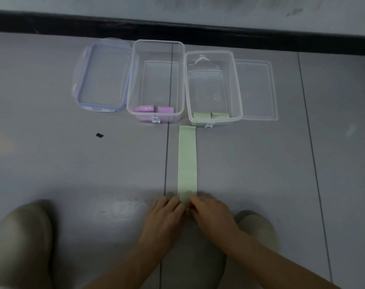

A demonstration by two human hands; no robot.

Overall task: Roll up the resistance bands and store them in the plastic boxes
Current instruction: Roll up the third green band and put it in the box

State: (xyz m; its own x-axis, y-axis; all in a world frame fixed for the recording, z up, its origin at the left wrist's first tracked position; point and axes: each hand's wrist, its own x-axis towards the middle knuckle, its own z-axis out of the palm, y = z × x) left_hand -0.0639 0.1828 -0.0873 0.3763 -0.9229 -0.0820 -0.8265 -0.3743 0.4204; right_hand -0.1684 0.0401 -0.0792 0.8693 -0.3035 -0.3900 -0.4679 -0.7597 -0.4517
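Observation:
A long pale green resistance band (187, 159) lies flat on the grey floor, stretching from my hands towards the boxes. My left hand (163, 215) and my right hand (210, 213) pinch its near end from either side, fingers curled over it. Two clear plastic boxes stand open at the far end. The left box (133, 80) holds two rolled purple bands (154, 109). Inside the right box (239, 86) lie two rolled green bands (210, 116).
A blue-rimmed lid (102, 76) lies left of the boxes and a clear lid (258, 90) lies right of them. A black baseboard (177, 28) runs along the wall behind. A small dark scrap (99, 135) sits on the floor. My knees (21, 243) frame the bottom.

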